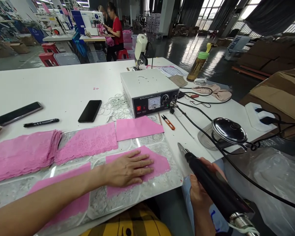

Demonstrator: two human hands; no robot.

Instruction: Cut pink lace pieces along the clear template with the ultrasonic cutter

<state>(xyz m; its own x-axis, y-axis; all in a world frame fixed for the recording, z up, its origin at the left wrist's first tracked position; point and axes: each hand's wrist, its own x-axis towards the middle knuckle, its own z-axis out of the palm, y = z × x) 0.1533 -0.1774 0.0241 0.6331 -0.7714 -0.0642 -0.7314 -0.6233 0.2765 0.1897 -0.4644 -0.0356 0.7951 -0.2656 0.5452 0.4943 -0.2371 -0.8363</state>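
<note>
My left hand (130, 168) lies flat with fingers stretched over a pink fabric piece (159, 162) on a clear-covered, stone-patterned board (98, 183). Wrapped in my right hand (201, 186) is a black handheld ultrasonic cutter (216, 186), its metal blade tip pointing up and left, just off the board's right edge. Behind the left hand lie a plain pink piece (139, 127) and a lace pink piece (88, 142). A stack of pink lace fabric (24, 150) sits at the left. Another pink piece (73, 196) is partly under my left forearm.
A white control box (149, 88) stands behind the board, with a black cable (201, 131) running to the cutter. Around it are orange snips (168, 122), a phone (90, 111), a marker (41, 123), a metal-lidded container (228, 131) and a bottle (198, 65). A co-worker (116, 32) sits at a sewing machine.
</note>
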